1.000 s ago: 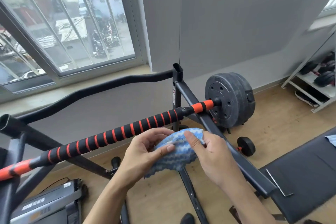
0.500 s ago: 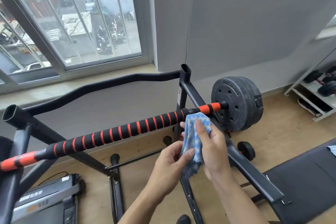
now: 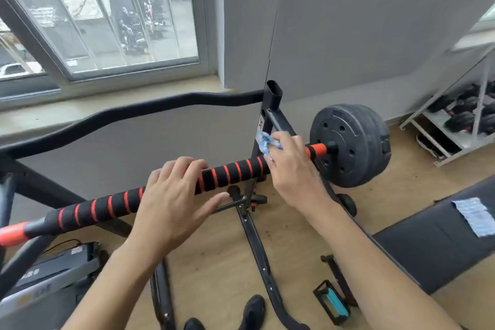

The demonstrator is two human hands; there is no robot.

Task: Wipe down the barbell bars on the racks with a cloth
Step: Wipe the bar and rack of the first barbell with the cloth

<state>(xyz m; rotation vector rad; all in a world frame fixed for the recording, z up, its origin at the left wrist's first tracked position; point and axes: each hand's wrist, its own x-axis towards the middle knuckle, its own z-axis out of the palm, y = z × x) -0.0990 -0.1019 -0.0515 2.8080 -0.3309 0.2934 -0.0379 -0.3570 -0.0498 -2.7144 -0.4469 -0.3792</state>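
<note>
My right hand (image 3: 292,169) clamps its fingers on the cloth (image 3: 264,142) against the bar (image 3: 235,172) by the plate (image 3: 351,142), my left hand (image 3: 171,201) lies fingers apart over the bar, and the shelf (image 3: 452,142) holds dumbbells (image 3: 460,120).

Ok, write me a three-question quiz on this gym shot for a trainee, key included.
1. Multiple choice: what does the right hand hold at the barbell bar? A) sponge B) blue cloth C) spray bottle
2. True or false: the left hand lies open over the bar, holding no cloth.
3. Fill in: a second cloth lies on the black ___.
Key: 1 B; 2 true; 3 bench.
</note>
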